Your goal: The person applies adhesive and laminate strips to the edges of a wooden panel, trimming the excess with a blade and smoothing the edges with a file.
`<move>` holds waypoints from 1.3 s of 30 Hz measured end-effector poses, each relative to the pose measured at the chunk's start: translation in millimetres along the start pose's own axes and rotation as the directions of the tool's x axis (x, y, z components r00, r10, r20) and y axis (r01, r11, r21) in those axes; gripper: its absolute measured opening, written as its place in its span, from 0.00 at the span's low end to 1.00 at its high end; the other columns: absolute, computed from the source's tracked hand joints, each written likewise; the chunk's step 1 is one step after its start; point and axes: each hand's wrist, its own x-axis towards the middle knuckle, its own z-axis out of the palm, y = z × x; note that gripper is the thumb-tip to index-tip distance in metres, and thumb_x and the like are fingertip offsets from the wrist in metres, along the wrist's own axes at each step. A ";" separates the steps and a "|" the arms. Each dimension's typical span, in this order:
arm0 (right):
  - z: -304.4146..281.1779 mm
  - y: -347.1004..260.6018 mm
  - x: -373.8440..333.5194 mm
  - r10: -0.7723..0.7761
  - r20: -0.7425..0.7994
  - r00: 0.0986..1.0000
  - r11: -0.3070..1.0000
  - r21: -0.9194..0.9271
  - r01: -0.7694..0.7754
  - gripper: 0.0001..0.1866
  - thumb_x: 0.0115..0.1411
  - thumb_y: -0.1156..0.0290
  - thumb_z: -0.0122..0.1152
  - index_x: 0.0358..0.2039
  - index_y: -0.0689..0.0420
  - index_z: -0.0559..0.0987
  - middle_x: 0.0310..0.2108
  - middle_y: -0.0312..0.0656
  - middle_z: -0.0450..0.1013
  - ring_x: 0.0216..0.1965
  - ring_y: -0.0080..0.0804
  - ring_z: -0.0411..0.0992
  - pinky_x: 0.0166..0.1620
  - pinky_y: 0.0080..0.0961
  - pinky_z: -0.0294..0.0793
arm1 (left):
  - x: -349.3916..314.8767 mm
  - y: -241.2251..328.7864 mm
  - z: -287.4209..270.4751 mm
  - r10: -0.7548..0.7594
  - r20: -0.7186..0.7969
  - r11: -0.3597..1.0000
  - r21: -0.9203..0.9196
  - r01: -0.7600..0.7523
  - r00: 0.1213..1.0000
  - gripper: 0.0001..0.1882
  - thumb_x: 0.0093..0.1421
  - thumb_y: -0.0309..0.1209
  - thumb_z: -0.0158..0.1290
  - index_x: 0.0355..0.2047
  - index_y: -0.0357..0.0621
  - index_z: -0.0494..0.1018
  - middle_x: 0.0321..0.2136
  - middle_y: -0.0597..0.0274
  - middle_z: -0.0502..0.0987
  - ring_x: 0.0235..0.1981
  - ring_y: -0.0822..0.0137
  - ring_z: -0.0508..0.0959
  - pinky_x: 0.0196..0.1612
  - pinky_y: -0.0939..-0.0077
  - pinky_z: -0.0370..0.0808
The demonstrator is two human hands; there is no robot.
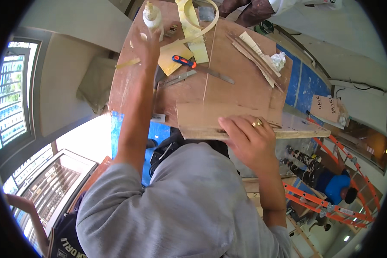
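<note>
Brown plywood worktop (241, 86): my left hand (145, 43) closes around the white plastic glue bottle (152, 18) at its far end; my right hand (249, 137) lies open, pressing the thin plywood strip (210, 118). Judged risk: overreaching tips the bottle, glue spills beside the orange-handled knife (185, 61).

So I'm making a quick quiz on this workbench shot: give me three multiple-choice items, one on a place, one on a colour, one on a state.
1. Where does the right hand rest?
A. on the plywood piece at the near edge
B. on a ladder
C. on the window

2. What colours is the utility knife handle?
A. green and white
B. blue and orange
C. black

3. What is the left hand doing?
A. lying flat
B. holding a hammer
C. gripping the glue bottle

A, fingers lie on it; B, handle shows both; C, fingers reach its base.
</note>
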 end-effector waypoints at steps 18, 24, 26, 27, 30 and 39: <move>8.3 -5.1 -4.5 -0.019 -0.354 0.935 0.989 0.134 0.071 0.13 0.49 0.66 0.80 0.35 0.51 0.87 0.39 0.34 0.83 0.34 0.28 0.79 0.36 0.27 0.76 | -25.8 23.8 133.1 0.225 0.710 0.951 -0.012 -0.308 0.667 0.11 0.61 0.26 0.55 0.43 0.38 0.80 0.40 0.41 0.79 0.43 0.41 0.81 0.48 0.48 0.78; 5.6 -3.6 -4.1 0.034 -0.310 0.950 0.983 0.182 0.024 0.14 0.48 0.65 0.80 0.35 0.51 0.87 0.39 0.33 0.83 0.35 0.28 0.79 0.35 0.27 0.76 | 2.6 31.7 171.8 0.179 0.652 0.903 0.187 -0.385 0.737 0.17 0.59 0.24 0.55 0.49 0.38 0.78 0.49 0.39 0.74 0.43 0.39 0.80 0.48 0.49 0.79; 6.7 -2.7 -3.6 0.037 -0.309 0.950 0.984 0.179 0.019 0.15 0.47 0.65 0.80 0.36 0.51 0.87 0.39 0.33 0.83 0.35 0.28 0.79 0.35 0.26 0.75 | 2.9 22.9 175.8 0.207 0.689 0.893 0.156 -0.421 0.695 0.19 0.59 0.26 0.56 0.52 0.40 0.79 0.48 0.39 0.76 0.45 0.40 0.80 0.49 0.49 0.78; 7.2 -1.3 -1.9 0.035 -0.310 0.950 0.985 0.171 0.020 0.15 0.47 0.65 0.80 0.36 0.51 0.87 0.38 0.33 0.83 0.35 0.28 0.79 0.35 0.26 0.75 | 2.9 18.3 177.9 0.211 0.702 0.913 0.106 -0.394 0.680 0.20 0.59 0.27 0.57 0.53 0.41 0.78 0.48 0.40 0.77 0.46 0.41 0.80 0.51 0.48 0.78; 5.8 0.6 2.0 0.022 -0.318 0.948 0.987 0.157 0.030 0.14 0.47 0.65 0.79 0.36 0.52 0.87 0.38 0.33 0.83 0.35 0.28 0.79 0.35 0.26 0.75 | -11.7 11.9 173.5 0.219 0.758 0.957 -0.044 -0.286 0.614 0.23 0.60 0.33 0.60 0.55 0.42 0.78 0.48 0.42 0.79 0.49 0.42 0.80 0.54 0.47 0.76; 9.9 4.3 3.5 -0.035 -0.307 0.951 0.989 0.129 0.078 0.15 0.53 0.64 0.78 0.40 0.55 0.87 0.37 0.38 0.83 0.34 0.34 0.79 0.33 0.29 0.76 | -48.9 49.9 166.8 0.286 0.692 0.910 0.020 -0.413 0.663 0.19 0.56 0.32 0.64 0.48 0.45 0.80 0.44 0.51 0.81 0.48 0.43 0.80 0.50 0.46 0.75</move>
